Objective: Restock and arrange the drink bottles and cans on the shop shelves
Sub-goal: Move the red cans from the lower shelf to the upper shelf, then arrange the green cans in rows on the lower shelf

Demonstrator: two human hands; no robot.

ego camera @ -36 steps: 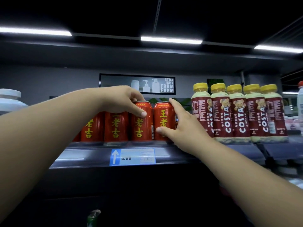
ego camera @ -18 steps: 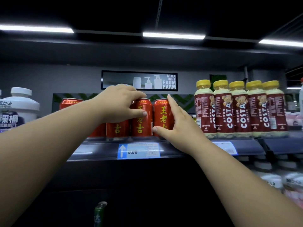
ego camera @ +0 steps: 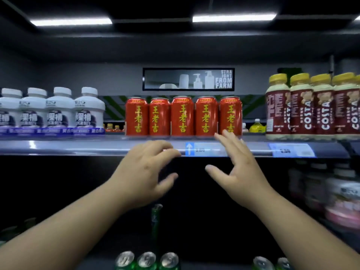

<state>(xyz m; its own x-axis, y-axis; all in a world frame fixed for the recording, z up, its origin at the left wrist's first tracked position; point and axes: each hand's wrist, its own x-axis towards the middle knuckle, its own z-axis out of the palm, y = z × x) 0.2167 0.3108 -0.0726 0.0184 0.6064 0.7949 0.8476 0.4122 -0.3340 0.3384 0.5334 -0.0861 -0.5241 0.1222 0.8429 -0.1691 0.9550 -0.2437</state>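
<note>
Five red cans [ego camera: 183,115] stand in a tight row at the front edge of the shelf [ego camera: 78,149], mid-span, labels outward. Left grip [ego camera: 144,172] is loosely curled and holds nothing. Right grip [ego camera: 237,168] is spread and empty, with its fingertips just before the rightmost can. Risk: a brush from those fingertips tips that can off the front edge onto the green cans [ego camera: 146,260] below.
</note>
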